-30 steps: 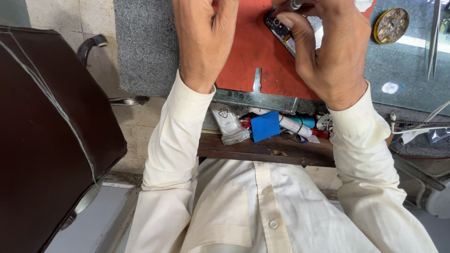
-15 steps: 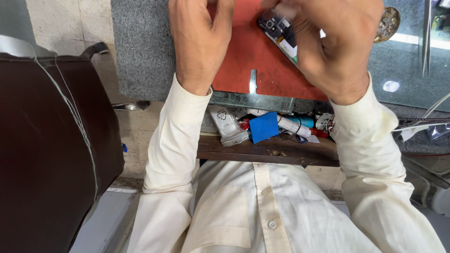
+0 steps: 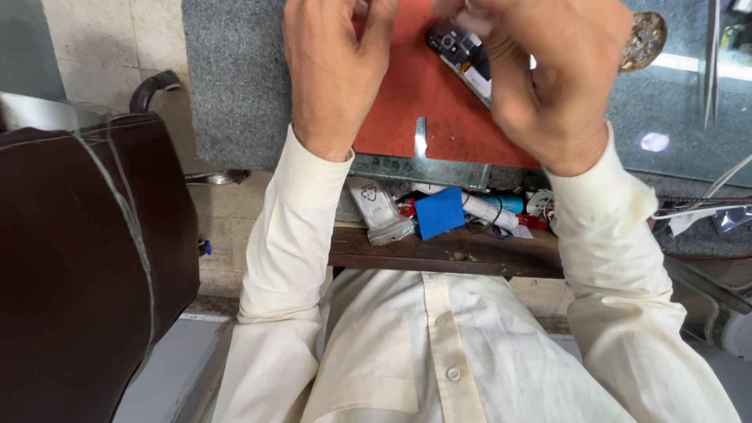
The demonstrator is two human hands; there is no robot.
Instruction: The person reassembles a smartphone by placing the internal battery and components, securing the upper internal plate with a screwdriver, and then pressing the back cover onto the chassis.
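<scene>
At nine o'clock stood a dark chair. The left hand hovered at eleven o'clock over the red mat on the counter, fingers curled, holding nothing visible. At one o'clock the right hand gripped an opened phone by its edge; how tight the grip was, I could not tell. The phone looked light, stiff and fragile, best held by its rim. A blue card lay on the shelf below
</scene>
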